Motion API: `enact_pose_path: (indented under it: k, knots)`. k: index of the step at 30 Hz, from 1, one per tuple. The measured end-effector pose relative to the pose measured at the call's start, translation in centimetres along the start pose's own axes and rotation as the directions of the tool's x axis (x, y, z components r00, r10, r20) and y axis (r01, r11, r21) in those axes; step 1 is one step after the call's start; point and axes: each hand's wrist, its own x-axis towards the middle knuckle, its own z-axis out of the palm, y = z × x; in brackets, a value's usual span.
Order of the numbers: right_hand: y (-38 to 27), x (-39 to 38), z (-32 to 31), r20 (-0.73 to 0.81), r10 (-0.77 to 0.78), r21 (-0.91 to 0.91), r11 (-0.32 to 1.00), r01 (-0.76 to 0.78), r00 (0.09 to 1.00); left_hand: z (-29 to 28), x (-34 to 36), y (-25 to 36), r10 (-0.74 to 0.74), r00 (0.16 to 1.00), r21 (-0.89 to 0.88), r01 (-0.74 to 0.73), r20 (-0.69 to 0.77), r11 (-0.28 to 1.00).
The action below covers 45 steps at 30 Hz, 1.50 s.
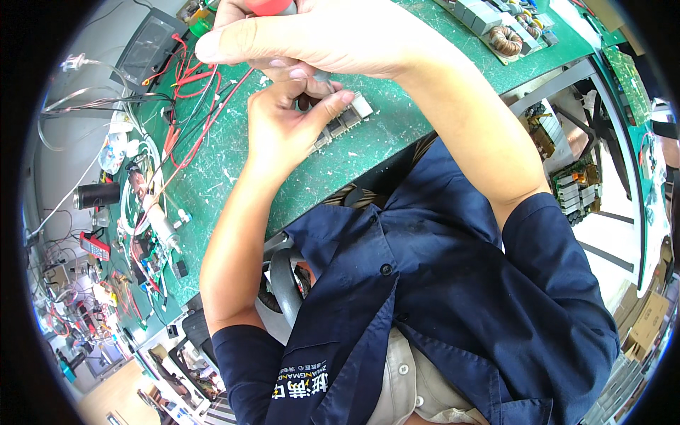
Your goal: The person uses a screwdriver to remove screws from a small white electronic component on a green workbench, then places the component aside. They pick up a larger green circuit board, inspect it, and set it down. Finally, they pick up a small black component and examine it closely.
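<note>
Gripping with both hands, you have the left hand [280, 117] closed on a small grey module [342, 126], your thumb laid against its upper side. Your right hand [301, 42] is clenched around a red-ended tool [270, 6] just above the left. The module sits on the green tabletop [397, 117], near the edge closest to you. Its long axis runs aslant, from near your left wrist away to the right, with a pale block at the far right end. The tool's red end points up and to the left; the upper edge cuts it off, and your fingers cover most of its length. You can't make out clearly where its tip meets the module. Your left hand also hides part of the module, and its curled fingers are partly out of sight. To the left of your hands lie tangled red cables [188, 88], beside a dark box [147, 44]. Off to the right, a circuit board with a copper coil [506, 41] is cut off at the top.
</note>
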Motion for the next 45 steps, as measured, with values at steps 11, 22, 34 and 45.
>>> enact_pose_path:
  k: [11,22,34,45]
  knots:
    - [1.4,1.1,-0.6,0.054,-0.124,0.028,0.992,0.123,0.991,-0.4,0.2,1.2,-0.008,0.998,0.191,-0.006,0.069,0.982]
    - [1.0,0.3,-0.3,0.02,-0.068,0.021,0.997,0.068,0.997,0.5,0.1,0.1,-0.015,0.997,-0.012,0.015,-0.07,1.0]
    - [-2.0,-0.4,-1.5,-0.131,-0.073,0.291,0.951,0.109,0.989,-1.1,0.5,1.9,-0.042,0.963,0.2,-0.012,0.265,0.98]
    - [-1.2,-4.8,-3.6,0.018,0.122,-0.918,0.396,-0.032,0.992,-1.4,0.0,1.5,0.095,0.972,0.309,-0.16,0.216,0.937]
